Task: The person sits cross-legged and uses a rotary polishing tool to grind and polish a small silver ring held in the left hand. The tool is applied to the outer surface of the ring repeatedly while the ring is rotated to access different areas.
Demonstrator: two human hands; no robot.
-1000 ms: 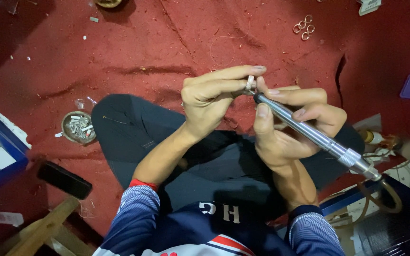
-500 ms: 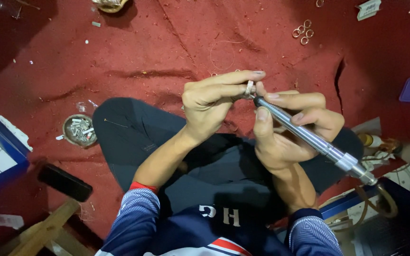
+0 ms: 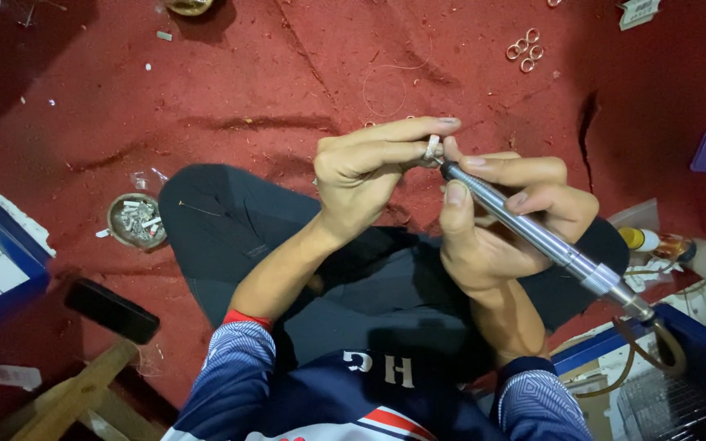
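My left hand (image 3: 373,167) pinches a small silver ring (image 3: 432,148) between thumb and fingers, held above my lap. My right hand (image 3: 500,220) grips a slim metal rotary handpiece (image 3: 541,237) like a pen. Its tip touches the ring. The tool's hose runs off to the lower right. I sit cross-legged in dark trousers on a red carpet (image 3: 288,73).
A small round dish of metal bits (image 3: 136,220) lies on the carpet at left. Several rings (image 3: 525,49) lie at the upper right. A hammer (image 3: 100,327) rests at lower left, beside a blue-edged board (image 3: 2,261). A blue box (image 3: 680,367) stands at lower right.
Both hands stay together on the ring and tool; they sit slightly lower in view than before. No grip has changed.
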